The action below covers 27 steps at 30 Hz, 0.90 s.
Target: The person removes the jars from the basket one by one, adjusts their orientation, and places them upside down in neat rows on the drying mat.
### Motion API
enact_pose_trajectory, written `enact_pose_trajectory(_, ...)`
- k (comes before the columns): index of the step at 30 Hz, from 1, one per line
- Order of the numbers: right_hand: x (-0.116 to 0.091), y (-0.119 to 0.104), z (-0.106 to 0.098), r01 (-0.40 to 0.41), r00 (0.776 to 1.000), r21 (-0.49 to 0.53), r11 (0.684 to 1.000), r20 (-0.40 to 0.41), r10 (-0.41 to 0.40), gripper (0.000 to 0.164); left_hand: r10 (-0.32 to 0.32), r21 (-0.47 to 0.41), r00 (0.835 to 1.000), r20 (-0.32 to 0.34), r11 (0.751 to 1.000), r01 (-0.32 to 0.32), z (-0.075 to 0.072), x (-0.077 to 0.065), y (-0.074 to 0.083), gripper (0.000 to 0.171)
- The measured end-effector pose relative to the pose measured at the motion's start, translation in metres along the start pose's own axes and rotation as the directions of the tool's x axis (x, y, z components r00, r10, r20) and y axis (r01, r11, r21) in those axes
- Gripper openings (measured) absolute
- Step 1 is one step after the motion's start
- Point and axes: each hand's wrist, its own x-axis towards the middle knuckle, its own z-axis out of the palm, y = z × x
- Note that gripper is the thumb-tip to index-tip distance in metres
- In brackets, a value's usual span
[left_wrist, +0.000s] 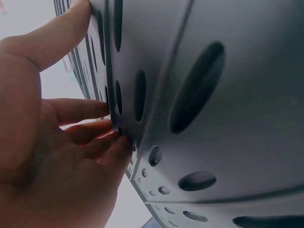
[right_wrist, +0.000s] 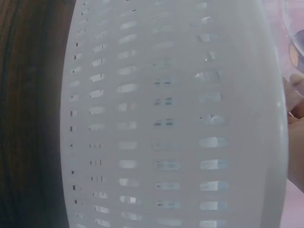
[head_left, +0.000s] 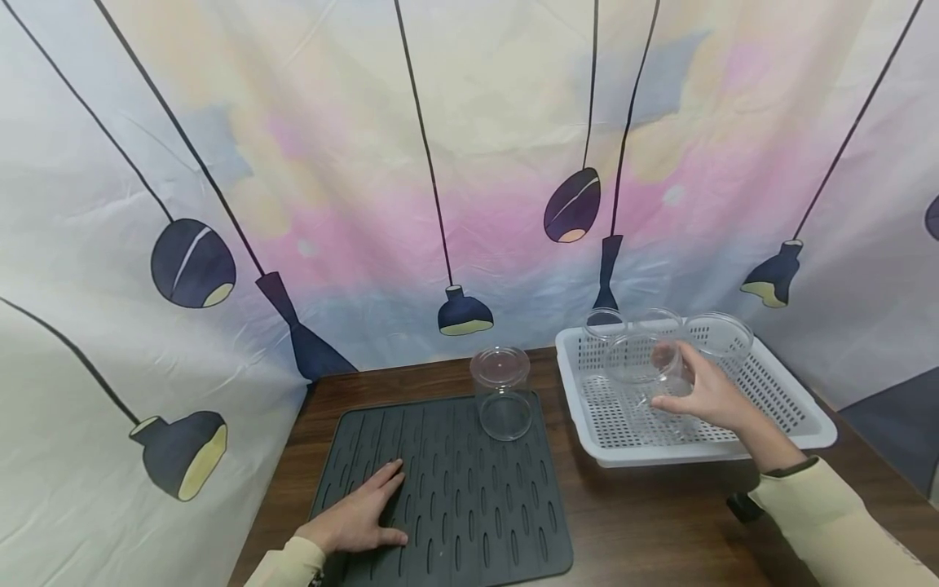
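Observation:
My left hand [head_left: 359, 509] rests on the left part of a dark grey ribbed drying mat [head_left: 455, 489], its fingers spread. In the left wrist view the left fingertips [left_wrist: 121, 142] touch the mat's slotted surface. At the mat's far right corner stands a clear cylindrical container [head_left: 502, 391]. Over the white perforated basket [head_left: 587, 444], my right hand [head_left: 707, 391] grips a clear container [head_left: 638, 371] by its side, between thumb and fingers. More clear containers [head_left: 719, 334] stand behind it in the basket. In the right wrist view the basket wall [right_wrist: 180, 137] hides most of that hand.
The brown wooden table [head_left: 623, 522] carries the mat and the basket side by side. A cloth backdrop [head_left: 352, 204] printed with hanging lamps closes off the far side and the left. A small dark object [head_left: 744, 507] shows by the right sleeve.

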Motion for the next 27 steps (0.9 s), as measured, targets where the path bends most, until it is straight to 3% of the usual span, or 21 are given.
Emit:
enact_pose_trajectory(11,0.002,-0.008,-0.005,0.037,0.999,-0.037,0.999,-0.021,-0.037,0.072,-0.005,0.002,1.0,0.0,1.0,0.005,0.0,0.002,0.0,0.098)
enact_pose_trajectory(27,0.006,-0.023,-0.01,0.016,1.0,-0.013,1.0,0.01,-0.016,0.075,0.015,-0.013,0.999,-0.032,1.0,-0.016,-0.003,0.003,0.006,0.098)
